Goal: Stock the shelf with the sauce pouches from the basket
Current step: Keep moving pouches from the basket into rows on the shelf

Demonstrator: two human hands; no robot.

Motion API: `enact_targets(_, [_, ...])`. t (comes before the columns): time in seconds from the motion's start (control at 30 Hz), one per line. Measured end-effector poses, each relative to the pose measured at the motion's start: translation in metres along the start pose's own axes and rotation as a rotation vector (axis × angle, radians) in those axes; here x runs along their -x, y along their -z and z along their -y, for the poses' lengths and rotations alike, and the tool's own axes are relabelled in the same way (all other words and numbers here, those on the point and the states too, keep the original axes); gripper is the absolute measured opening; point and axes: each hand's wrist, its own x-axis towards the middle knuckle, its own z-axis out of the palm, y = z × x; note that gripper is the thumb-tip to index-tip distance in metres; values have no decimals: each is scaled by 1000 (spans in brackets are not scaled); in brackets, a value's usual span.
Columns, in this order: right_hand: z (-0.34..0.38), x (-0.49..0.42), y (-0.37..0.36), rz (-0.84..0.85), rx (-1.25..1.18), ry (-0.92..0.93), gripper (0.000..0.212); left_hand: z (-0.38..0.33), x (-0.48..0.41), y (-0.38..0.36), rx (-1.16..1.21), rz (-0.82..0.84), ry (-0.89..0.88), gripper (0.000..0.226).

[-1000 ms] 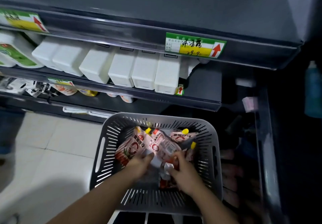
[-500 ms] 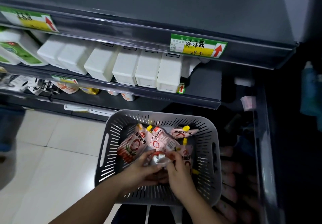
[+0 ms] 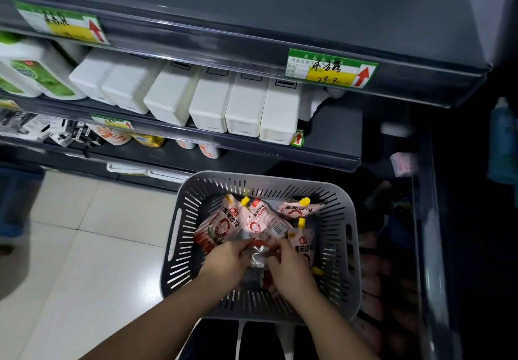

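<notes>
1. Grey slotted plastic forms the basket (image 3: 173, 243), which sits lowest in the view, in front of the shelving and beside a pale tiled floor (image 3: 84, 247).
2. Both forearms reach into the basket from below. The left hand (image 3: 225, 261) and the right hand (image 3: 291, 272) meet near its middle.
3. The fingers of both hands are curled and pinch a crumpled pouch (image 3: 259, 257), silver and red, from either side. It lies low in the basket, between the two hands.
4. Just beyond the hands lie more sauce pouches (image 3: 221, 225), pink and red with yellow caps, all inside the basket. One rests at the left, one (image 3: 263, 221) overlaps it in the middle, one (image 3: 300, 209) lies flat at the far wall, and one (image 3: 304, 243) stands by the right hand.
5. Past the basket's far rim runs a dark shelf (image 3: 252, 150) with a clear front rail. It carries a row of white boxes (image 3: 213, 107) set side by side.
6. Left of the boxes stand white bottles with green labels (image 3: 30, 73).
7. Farthest up, the next rail holds a green and yellow price tag (image 3: 330, 69) with a red arrow, and a second tag (image 3: 59, 21) sits at the far left.
</notes>
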Motion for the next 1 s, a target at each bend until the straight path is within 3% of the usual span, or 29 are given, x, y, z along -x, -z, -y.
enact_targets(0.13, [7,-2,5,-66,-152,-10,33,-1,7,-3,-1,-188,-67,36])
enact_targets(0.2, [9,2,4,-23,-311,19,39,4,5,-1,304,-197,34,34])
enact_targets(0.3, [5,10,6,32,-720,-21,37,11,1,14,966,74,284,34])
enact_targets(0.37, [0,14,4,26,-835,-21,39,14,0,22,1105,297,388,46])
enact_targets(0.47, [-3,19,-4,116,-665,109,53,13,-10,17,1056,339,472,72])
enact_targets(0.6, [-19,11,16,335,-433,146,58,11,-16,6,1095,315,486,61])
enact_targets(0.63, [-23,5,26,270,-451,108,57,14,-17,5,1104,275,464,58])
enact_targets(0.77, [-34,-40,55,-248,-489,-111,39,22,-20,11,1113,154,362,64])
enact_targets(0.83, [-33,-68,59,-294,-392,-145,50,25,-21,16,1060,154,325,63])
enact_targets(1.0, [-25,-109,54,-347,-307,-138,54,25,-23,20,973,117,250,47])
